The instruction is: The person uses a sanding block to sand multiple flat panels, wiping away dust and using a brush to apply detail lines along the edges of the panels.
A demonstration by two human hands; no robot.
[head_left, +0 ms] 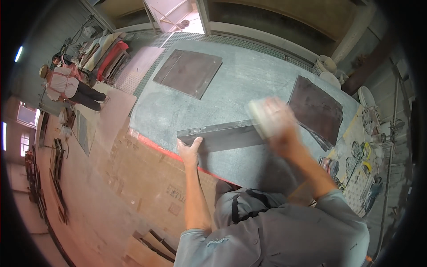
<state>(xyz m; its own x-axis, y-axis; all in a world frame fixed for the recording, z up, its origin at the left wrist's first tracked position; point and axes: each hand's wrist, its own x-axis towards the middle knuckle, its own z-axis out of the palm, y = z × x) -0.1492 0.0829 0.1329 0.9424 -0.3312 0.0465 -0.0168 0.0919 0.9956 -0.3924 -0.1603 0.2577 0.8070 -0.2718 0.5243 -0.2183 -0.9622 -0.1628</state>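
A dark brown-grey flat panel stands on its long edge on the worktable, its narrow upper edge facing up. At its left end my left hand grips it, thumb on the near face. My right hand is blurred by motion at the panel's right end. In it is a pale, cream-coloured block, held against or just over the upper edge; contact cannot be made out. The panel's right end is hidden behind this hand.
One dark panel lies flat at the far left of the table; a stack of similar panels lies at the right. Tools and cords crowd the right side. Cardboard covers the floor. Another person stands far left.
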